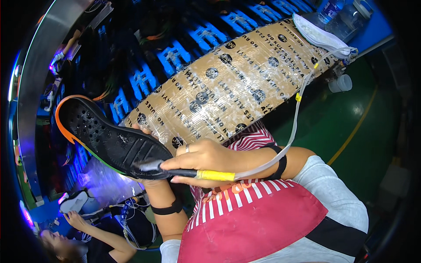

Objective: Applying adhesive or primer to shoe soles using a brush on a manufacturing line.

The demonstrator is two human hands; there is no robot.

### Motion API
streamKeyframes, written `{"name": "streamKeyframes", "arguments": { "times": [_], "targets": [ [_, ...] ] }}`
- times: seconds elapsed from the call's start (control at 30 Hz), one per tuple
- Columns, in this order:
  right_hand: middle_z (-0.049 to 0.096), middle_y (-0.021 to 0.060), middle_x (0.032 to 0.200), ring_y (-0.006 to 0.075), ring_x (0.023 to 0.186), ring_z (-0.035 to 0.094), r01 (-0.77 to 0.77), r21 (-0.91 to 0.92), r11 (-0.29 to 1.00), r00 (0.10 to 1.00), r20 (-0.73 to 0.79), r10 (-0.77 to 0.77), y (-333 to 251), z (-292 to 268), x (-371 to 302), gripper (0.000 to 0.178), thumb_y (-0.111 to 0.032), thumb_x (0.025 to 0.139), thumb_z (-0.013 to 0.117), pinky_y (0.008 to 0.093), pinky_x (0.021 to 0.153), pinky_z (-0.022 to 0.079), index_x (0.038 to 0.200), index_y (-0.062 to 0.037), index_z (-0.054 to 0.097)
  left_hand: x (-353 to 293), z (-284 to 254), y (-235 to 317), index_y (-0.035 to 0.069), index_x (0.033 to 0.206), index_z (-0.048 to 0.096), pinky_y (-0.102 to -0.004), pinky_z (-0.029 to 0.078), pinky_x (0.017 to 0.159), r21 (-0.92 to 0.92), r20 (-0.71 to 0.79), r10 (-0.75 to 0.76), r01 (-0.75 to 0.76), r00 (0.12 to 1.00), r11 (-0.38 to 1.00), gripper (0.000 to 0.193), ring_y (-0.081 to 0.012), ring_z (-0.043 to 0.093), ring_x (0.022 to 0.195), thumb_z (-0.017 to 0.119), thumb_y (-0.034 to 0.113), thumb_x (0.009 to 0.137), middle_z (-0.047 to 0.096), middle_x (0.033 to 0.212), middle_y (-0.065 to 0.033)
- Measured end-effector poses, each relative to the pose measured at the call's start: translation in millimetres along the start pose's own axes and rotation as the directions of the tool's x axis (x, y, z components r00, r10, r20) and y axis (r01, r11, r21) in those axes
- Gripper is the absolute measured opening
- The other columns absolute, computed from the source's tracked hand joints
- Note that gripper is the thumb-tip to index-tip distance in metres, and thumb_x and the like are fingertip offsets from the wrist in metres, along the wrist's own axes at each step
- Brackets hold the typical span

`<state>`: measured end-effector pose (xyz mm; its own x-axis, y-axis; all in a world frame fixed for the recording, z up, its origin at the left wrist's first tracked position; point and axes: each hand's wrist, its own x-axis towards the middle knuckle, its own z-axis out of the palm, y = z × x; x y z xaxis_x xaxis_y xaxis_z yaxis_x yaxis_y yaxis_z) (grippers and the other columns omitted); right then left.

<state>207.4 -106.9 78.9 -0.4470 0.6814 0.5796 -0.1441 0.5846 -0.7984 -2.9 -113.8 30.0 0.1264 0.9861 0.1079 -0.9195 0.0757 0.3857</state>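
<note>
My left hand (142, 129) grips a black shoe sole (101, 131) with an orange and green rim from beneath. Its fingertips show over the far edge, while the palm is hidden under the sole. The sole's inner face is turned up, with small holes in its wider end and wet-looking streaks. My right hand (210, 155) is closed round a brush (151, 165) with a black handle and a yellow band. The bristles touch the sole at the end nearest me. From the handle a clear tube (291, 136) runs up to the far right.
A cardboard-covered board (228, 83) spans the middle. At its far right end lies a white sole (318, 36), beside a bottle (330, 11) and a clear jug (351, 19). Blue holders (173, 57) line the far side. At lower left, a co-worker's hand (78, 220) holds a white sole.
</note>
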Motion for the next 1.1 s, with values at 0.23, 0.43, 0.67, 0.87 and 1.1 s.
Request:
{"name": "streamKeyframes", "arguments": {
  "times": [0.23,0.43,0.67,0.87,1.1],
  "targets": [
    [0.062,0.0132,0.076,0.028,0.067,0.061,-0.131,0.312,0.941,0.927,0.375,0.005,2,-9,1,0.024,-0.017,0.075,0.066,0.0331,0.06,0.048,0.095,-0.0041,0.063,-7,3,16,0.004,0.136,0.027,-0.0564,0.034,0.097,0.058,-0.071,0.035,-0.031,0.997,0.998,0.082,-0.0456,0.033,0.121,0.057,0.053,0.078,0.028,0.136,-0.0267],
    [0.062,0.0145,0.076,0.0298,0.068,0.061,-0.082,0.094,0.992,0.971,0.23,0.059,8,-3,-8,0.025,-0.018,0.075,0.066,0.0327,0.062,0.049,0.095,-0.0029,0.063,-3,6,20,0.004,0.135,0.027,-0.0579,0.042,0.088,0.199,0.007,-0.016,0.014,1.0,0.98,0.088,-0.0511,0.041,0.111,0.057,0.059,0.074,0.033,0.128,-0.034],
    [0.061,0.0098,0.072,0.0224,0.056,0.057,0.024,0.215,0.976,0.967,0.245,-0.078,3,-11,-2,0.026,-0.015,0.075,0.068,0.0296,0.051,0.045,0.1,-0.0076,0.064,0,30,18,0.001,0.134,0.025,-0.056,0.048,0.078,0.254,-0.131,0.05,-0.015,0.99,0.967,0.098,-0.0503,0.051,0.097,0.052,0.069,0.069,0.044,0.115,-0.0362],
    [0.055,0.0149,0.065,0.0287,0.06,0.059,0.068,-0.032,0.997,0.874,0.485,-0.044,6,-10,-8,0.023,-0.015,0.075,0.062,0.0354,0.056,0.048,0.097,-0.0096,0.061,8,38,16,-0.001,0.133,0.026,-0.0533,0.046,0.082,0.396,-0.114,-0.046,0.088,0.992,0.914,0.097,-0.046,0.052,0.099,0.049,0.069,0.07,0.045,0.118,-0.0303],
    [0.055,0.0125,0.066,0.0285,0.062,0.059,0.09,-0.031,0.995,0.896,0.439,-0.068,3,-15,-2,0.02,-0.016,0.076,0.061,0.0358,0.055,0.048,0.094,-0.0065,0.061,13,52,19,-0.002,0.128,0.036,-0.0457,0.049,0.082,0.388,-0.37,-0.093,0.245,0.924,0.889,0.071,-0.0373,0.056,0.098,0.043,0.05,0.081,0.05,0.118,-0.0238]
  ]
}}
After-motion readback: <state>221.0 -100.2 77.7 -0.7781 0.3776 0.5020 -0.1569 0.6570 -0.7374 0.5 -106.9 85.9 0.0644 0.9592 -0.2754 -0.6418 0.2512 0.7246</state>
